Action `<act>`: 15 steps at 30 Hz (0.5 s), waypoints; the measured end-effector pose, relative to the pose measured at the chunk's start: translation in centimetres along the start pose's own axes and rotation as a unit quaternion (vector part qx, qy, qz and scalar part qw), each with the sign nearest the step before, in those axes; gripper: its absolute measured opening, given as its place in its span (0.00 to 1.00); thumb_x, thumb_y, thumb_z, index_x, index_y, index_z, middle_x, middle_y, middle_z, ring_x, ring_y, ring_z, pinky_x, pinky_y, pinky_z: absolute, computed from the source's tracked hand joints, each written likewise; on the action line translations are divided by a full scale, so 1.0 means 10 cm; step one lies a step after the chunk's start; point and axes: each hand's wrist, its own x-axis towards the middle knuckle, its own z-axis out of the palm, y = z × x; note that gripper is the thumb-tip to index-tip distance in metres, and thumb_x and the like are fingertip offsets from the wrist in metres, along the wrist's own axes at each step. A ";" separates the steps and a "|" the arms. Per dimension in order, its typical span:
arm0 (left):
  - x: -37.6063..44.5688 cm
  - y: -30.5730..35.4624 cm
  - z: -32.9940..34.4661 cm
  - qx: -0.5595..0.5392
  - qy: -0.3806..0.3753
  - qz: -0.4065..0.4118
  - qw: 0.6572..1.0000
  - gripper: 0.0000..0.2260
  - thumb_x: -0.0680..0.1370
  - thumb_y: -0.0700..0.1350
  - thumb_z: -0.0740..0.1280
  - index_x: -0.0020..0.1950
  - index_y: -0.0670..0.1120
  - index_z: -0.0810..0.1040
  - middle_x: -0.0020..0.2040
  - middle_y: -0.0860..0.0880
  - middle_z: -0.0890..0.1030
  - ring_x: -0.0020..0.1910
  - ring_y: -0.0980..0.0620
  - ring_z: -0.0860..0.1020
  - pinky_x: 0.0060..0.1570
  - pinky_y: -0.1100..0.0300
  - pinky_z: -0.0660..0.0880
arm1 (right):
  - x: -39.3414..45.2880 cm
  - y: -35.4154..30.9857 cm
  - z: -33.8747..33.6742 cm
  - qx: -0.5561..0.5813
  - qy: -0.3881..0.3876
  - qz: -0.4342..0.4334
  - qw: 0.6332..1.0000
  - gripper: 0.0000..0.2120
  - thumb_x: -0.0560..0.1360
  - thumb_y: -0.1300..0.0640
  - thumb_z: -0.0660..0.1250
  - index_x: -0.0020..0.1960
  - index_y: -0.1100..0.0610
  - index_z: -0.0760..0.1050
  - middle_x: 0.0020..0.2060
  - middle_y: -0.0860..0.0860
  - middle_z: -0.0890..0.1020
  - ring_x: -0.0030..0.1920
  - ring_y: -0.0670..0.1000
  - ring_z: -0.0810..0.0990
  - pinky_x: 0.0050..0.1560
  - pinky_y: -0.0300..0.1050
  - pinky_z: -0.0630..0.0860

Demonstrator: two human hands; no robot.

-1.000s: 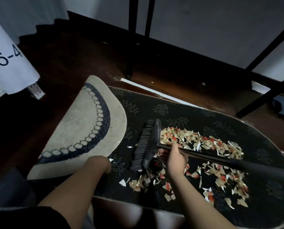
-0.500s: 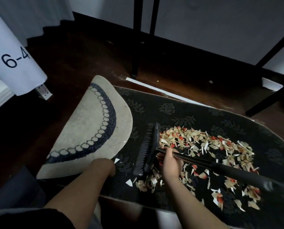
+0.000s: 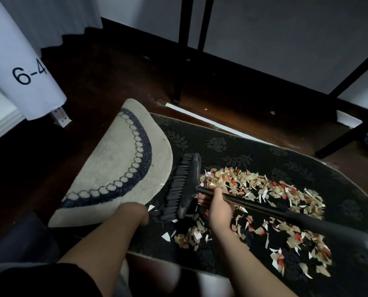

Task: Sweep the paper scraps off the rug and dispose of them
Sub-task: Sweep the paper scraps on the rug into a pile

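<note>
The right hand (image 3: pixel 218 205) is gripping the black broom handle (image 3: pixel 286 213) with its fingers curled round it, just behind the point where the handle is joining the broom head (image 3: pixel 184 187). The head is standing on edge to the left of that grip, its bristles facing away from the hand and toward the folded-over beige end of the rug (image 3: pixel 264 153). The paper scraps (image 3: pixel 264 196), tan, white and red, are lying in a broad heap on the dark patterned rug, spreading out to the right of the grip and under the handle, with a few stray pieces just below the hand. The left hand (image 3: pixel 133 214) is resting at the edge of the turned-back beige flap (image 3: pixel 114 168), left of the broom head; whether its fingers are curling round the flap or only pressing there cannot be told
</note>
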 end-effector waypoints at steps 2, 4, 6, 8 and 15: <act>0.00 -0.02 0.00 -0.006 -0.006 0.000 1.000 0.19 0.79 0.48 0.60 0.69 0.44 0.73 0.69 0.44 0.72 0.66 0.45 0.73 0.67 0.50 0.69 | -0.06 0.02 0.13 -0.001 -0.025 0.001 1.000 0.09 0.77 0.60 0.63 0.46 0.61 0.82 0.33 0.59 0.83 0.30 0.54 0.79 0.36 0.44 0.76; -0.03 -0.03 0.00 -0.009 -0.010 -0.001 1.000 0.19 0.79 0.47 0.60 0.69 0.43 0.72 0.69 0.43 0.72 0.66 0.45 0.73 0.67 0.50 0.69 | -0.13 0.06 0.27 -0.024 -0.046 0.001 0.999 0.08 0.76 0.61 0.63 0.43 0.59 0.81 0.31 0.58 0.82 0.28 0.53 0.78 0.32 0.42 0.76; -0.04 -0.06 0.00 -0.013 -0.015 -0.001 1.000 0.19 0.80 0.47 0.59 0.69 0.43 0.72 0.68 0.43 0.73 0.65 0.44 0.73 0.66 0.50 0.69 | -0.18 0.12 0.40 -0.035 -0.070 0.010 0.997 0.09 0.77 0.62 0.62 0.41 0.58 0.79 0.28 0.56 0.81 0.26 0.51 0.77 0.29 0.40 0.76; -0.05 -0.07 0.01 -0.017 -0.017 -0.001 1.000 0.19 0.80 0.47 0.59 0.69 0.43 0.72 0.68 0.43 0.73 0.66 0.44 0.73 0.67 0.50 0.69 | -0.18 0.18 0.44 -0.059 -0.079 0.017 0.995 0.10 0.76 0.61 0.63 0.38 0.56 0.79 0.28 0.54 0.81 0.29 0.52 0.78 0.35 0.44 0.77; -0.03 -0.08 0.04 -0.022 -0.007 -0.010 1.000 0.17 0.80 0.46 0.59 0.67 0.42 0.74 0.68 0.43 0.74 0.65 0.45 0.74 0.66 0.51 0.70 | -0.07 0.10 0.07 -0.072 0.016 -0.001 0.997 0.13 0.75 0.52 0.65 0.41 0.59 0.83 0.34 0.51 0.85 0.41 0.52 0.84 0.45 0.45 0.78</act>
